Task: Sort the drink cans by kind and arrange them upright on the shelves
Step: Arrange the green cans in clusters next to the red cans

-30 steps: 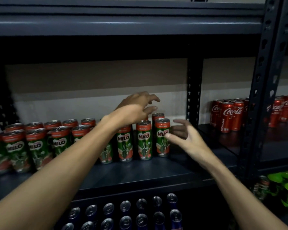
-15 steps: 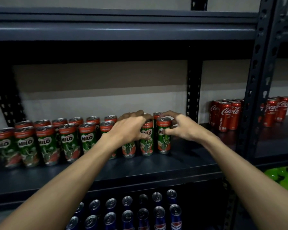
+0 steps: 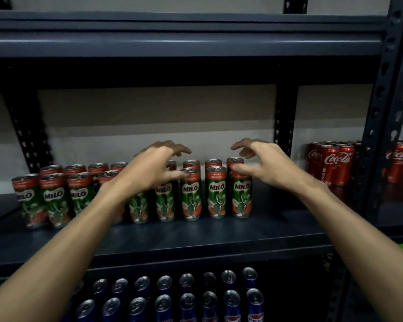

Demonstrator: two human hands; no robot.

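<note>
The Milo cans [image 3: 216, 194] stand in two rows on the middle shelf [image 3: 219, 238]. Each is upright, long axis vertical, top up, label facing you. Your left grip [image 3: 154, 169] hovers over the cans mid-row, released, fingers spread and lightly curved, holding nothing; its thumb lies close to a front can's rim. Your right grip [image 3: 262, 163] hovers over the row's right end, likewise released, its thumb at the top of the last front can; you cannot tell whether it touches. Right of a rear post [image 3: 285, 117], red Coca-Cola cans [image 3: 336, 165] stand upright. On the shelf below, blue cans [image 3: 208, 305] show silver tops.
</note>
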